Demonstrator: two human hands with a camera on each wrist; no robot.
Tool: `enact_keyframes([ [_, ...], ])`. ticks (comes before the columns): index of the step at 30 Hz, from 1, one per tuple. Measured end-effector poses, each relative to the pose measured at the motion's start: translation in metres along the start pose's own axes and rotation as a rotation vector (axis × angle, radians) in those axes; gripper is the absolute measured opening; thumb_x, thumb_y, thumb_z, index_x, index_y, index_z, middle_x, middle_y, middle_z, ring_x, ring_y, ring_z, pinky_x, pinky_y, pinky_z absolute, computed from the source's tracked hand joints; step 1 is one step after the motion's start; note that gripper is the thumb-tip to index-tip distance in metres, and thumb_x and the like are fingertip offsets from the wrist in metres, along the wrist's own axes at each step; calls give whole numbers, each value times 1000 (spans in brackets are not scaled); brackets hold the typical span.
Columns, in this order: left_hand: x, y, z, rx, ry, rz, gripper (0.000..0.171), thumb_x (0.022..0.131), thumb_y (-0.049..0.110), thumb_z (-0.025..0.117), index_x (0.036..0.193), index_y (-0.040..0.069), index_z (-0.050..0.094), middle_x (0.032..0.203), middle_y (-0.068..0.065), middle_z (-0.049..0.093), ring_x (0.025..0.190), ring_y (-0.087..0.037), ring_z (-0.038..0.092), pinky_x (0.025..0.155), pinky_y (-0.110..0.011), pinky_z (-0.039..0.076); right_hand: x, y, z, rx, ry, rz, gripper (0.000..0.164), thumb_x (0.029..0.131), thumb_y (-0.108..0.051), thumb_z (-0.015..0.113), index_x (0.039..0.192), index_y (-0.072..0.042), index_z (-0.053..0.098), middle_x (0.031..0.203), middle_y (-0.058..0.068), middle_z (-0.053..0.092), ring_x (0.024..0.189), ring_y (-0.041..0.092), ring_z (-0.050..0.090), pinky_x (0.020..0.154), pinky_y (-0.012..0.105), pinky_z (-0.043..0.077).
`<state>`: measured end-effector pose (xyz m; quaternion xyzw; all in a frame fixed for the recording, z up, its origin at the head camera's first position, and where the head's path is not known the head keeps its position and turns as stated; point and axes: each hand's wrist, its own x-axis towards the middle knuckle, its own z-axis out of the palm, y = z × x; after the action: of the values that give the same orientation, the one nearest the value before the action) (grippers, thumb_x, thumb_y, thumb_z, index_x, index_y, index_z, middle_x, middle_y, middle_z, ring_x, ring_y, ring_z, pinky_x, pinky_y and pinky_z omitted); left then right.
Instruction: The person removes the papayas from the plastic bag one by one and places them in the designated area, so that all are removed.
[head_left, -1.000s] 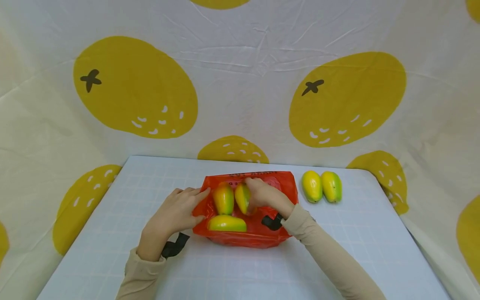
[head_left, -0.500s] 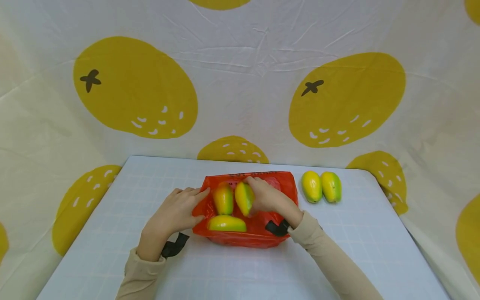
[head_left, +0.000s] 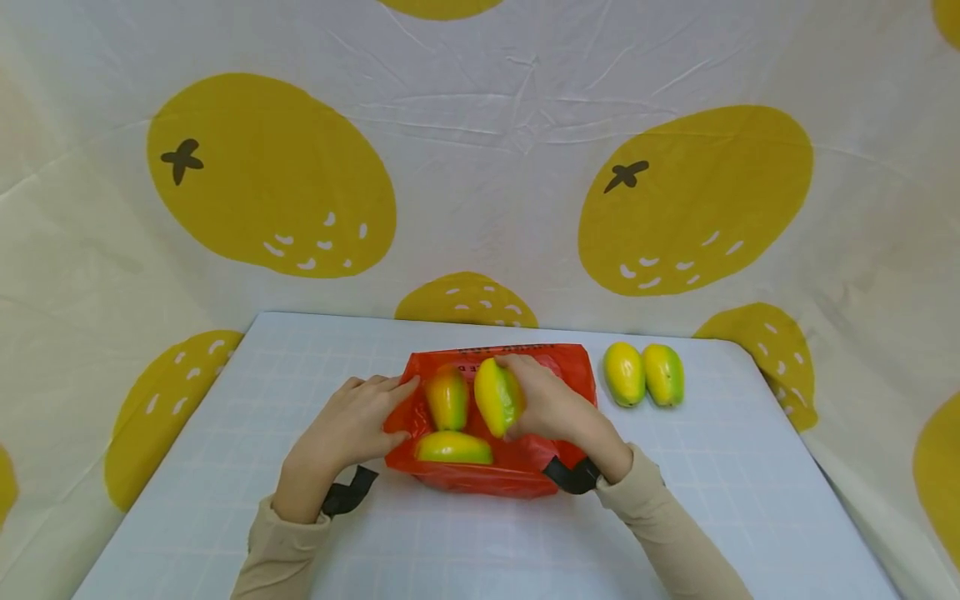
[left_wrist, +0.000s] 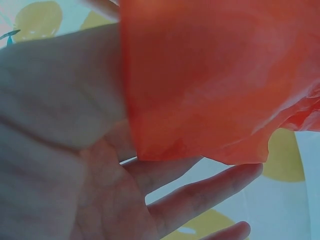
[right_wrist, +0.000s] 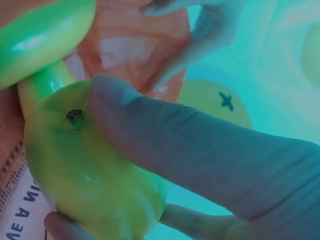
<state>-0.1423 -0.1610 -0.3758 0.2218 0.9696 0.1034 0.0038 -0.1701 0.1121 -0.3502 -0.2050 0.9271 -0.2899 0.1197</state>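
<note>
A red plastic bag [head_left: 487, 482] lies with its mouth open at the middle of the table. My right hand [head_left: 551, 400] grips a yellow-green mango [head_left: 497, 398] over the bag, thumb near the dark stem end in the right wrist view. Two more mangoes are inside: one upright mango [head_left: 447, 400] at the left and one sideways mango [head_left: 454, 447] near the front. My left hand [head_left: 356, 421] is at the bag's left edge, thumb and index finger at the rim. Its fingers [left_wrist: 200, 197] are straight and spread in the left wrist view, partly hidden by red plastic.
To the right of the bag, a mango [head_left: 624, 374] and another mango [head_left: 663, 375] lie side by side on the pale checked table [head_left: 225, 433]. A white cloth [head_left: 487, 167] printed with big yellow fruits hangs behind and at both sides.
The mango in my right hand has risen slightly and shifted right, showing more of itself over the bag. My left hand and the other mangoes stay in place.
</note>
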Motion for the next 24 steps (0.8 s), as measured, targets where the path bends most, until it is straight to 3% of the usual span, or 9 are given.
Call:
enact_keyframes([
  [17, 0, -1, 1, -1, 20, 16, 68, 81, 30, 80, 140, 5, 56, 134, -18, 60, 121, -37, 55, 100, -59, 41, -38, 12, -16, 144, 123, 9, 98, 65, -8, 92, 148, -17, 41, 142, 5, 49, 120, 27, 50, 90, 48, 55],
  [24, -1, -1, 1, 2, 20, 15, 67, 82, 29, 79, 140, 4, 57, 134, -18, 60, 122, -36, 55, 100, -59, 41, -48, 20, -21, 222, 148, 52, 97, 65, -8, 92, 147, -19, 40, 141, 9, 48, 119, 32, 50, 79, 40, 59],
])
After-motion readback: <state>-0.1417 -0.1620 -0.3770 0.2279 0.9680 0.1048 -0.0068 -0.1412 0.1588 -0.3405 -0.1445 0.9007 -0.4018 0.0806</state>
